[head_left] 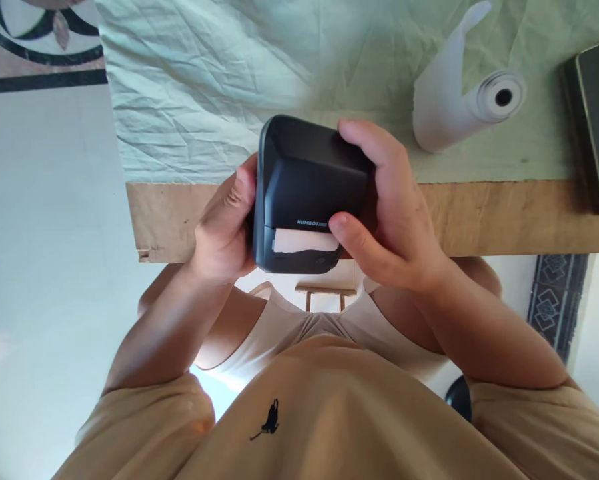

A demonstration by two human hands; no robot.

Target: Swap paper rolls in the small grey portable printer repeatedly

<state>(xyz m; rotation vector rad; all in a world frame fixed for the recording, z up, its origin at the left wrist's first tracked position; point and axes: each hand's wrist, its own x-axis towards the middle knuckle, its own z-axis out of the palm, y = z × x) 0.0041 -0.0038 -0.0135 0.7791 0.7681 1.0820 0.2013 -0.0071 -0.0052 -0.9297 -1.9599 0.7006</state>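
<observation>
A small black label printer (306, 180) is held in both hands above the table's front edge. A strip of white paper (304, 241) shows in its slot, under small white lettering. My left hand (224, 223) grips the printer's left side, thumb against the casing. My right hand (389, 200) wraps its right side, with fingers over the top and the thumb resting by the paper slot.
A wooden table (504, 217) carries a wrinkled pale green cloth (189, 93). A roll of white paper (459, 100), partly unrolled, lies at the back right. A dark flat device (596, 120) sits at the right edge. Pale tiled floor lies to the left.
</observation>
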